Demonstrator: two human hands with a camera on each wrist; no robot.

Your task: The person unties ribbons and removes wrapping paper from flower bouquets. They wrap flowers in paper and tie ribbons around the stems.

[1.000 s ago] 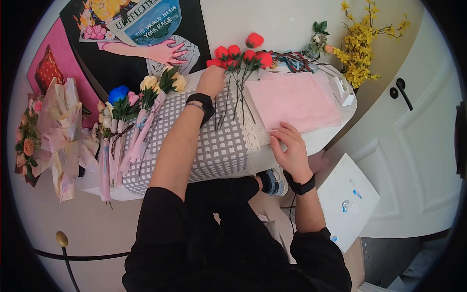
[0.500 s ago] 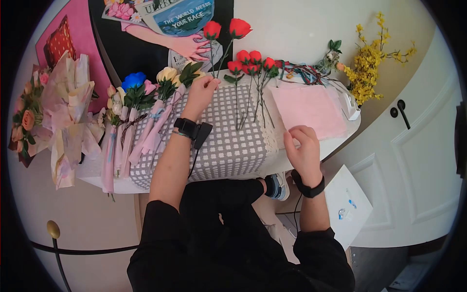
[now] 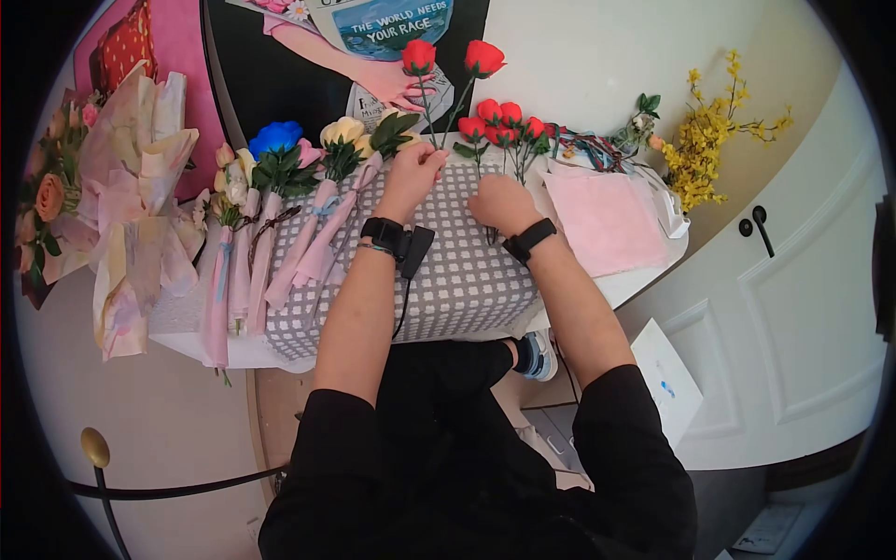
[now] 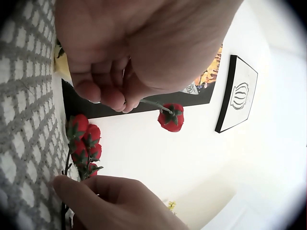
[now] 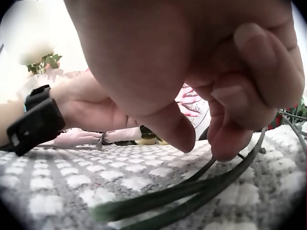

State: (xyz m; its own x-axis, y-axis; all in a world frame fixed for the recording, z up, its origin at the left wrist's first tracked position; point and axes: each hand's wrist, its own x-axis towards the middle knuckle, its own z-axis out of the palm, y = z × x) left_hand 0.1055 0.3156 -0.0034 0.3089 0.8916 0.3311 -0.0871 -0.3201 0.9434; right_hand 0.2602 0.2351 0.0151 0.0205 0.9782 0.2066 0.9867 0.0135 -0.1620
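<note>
My left hand point(image 3: 411, 182) pinches the green stems of two upright red roses point(image 3: 484, 59), whose heads stand above the table's back edge. In the left wrist view, one held rose point(image 4: 171, 118) points away from the left hand point(image 4: 144, 52). My right hand point(image 3: 506, 205) is low over the stems of several red roses point(image 3: 501, 135) lying on the checked cloth. The right wrist view shows the thumb and fingers of the right hand point(image 5: 192, 72) bent and apart, with fingertips close beside dark green stems point(image 5: 177, 196); contact is unclear.
Wrapped flowers point(image 3: 275, 137) and a large paper-wrapped bouquet point(image 3: 145, 187) are at the left. Pink sheets point(image 3: 607, 219), ribbons point(image 3: 593, 149), a white box point(image 3: 670, 224) and yellow flowers point(image 3: 705, 149) are at the right. A cable hangs from my left wrist.
My left hand has lifted two roses away from the others. The right hand has moved from beside the pink sheets leftward to the loose rose stems.
</note>
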